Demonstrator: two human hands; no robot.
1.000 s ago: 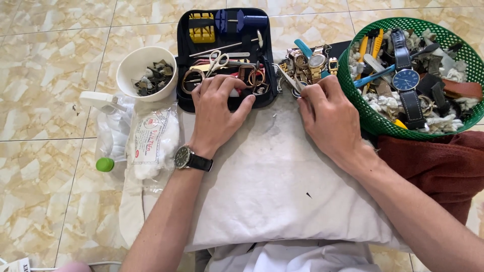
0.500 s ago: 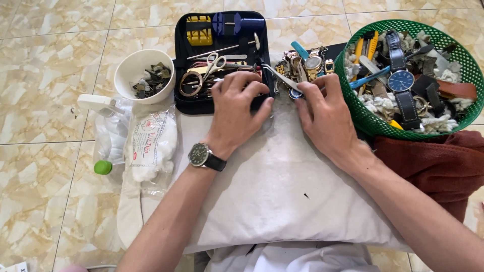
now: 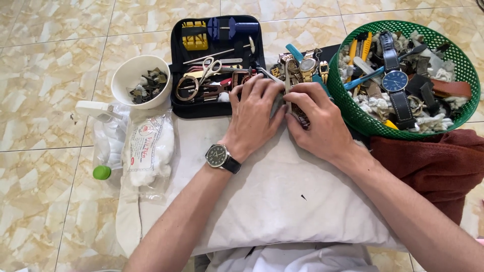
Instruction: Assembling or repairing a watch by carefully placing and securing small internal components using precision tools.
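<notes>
Both hands meet at the far edge of the white pillow (image 3: 262,201), just in front of the black tool case (image 3: 177,108). Left hand (image 3: 252,118) lies palm down, fingers curled over something small; whether anything is pinched under them cannot be told. Right hand (image 3: 317,121) closes thumb and fingertips on a metal watch bracelet (image 3: 300,117), dark linked segments showing just below the fingertips. Thin metal tool (image 3: 287,83) stands up between the two hands; which hand steadies it cannot be told. Bracelet sits between both grips, resting on the pillow, touching the right fingertips and close against the left fingers. Handling judgement: light, flexible at each link, stiff across each link, smooth and prone to slipping; small pins likely fragile and easily lost. Best hold: link edges, close beside the working point, pillow underneath as support. Nearby: watches (image 3: 302,65) piled just beyond the hands, green basket (image 3: 353,113) to the right, white bowl (image 3: 121,78) to the left.
</notes>
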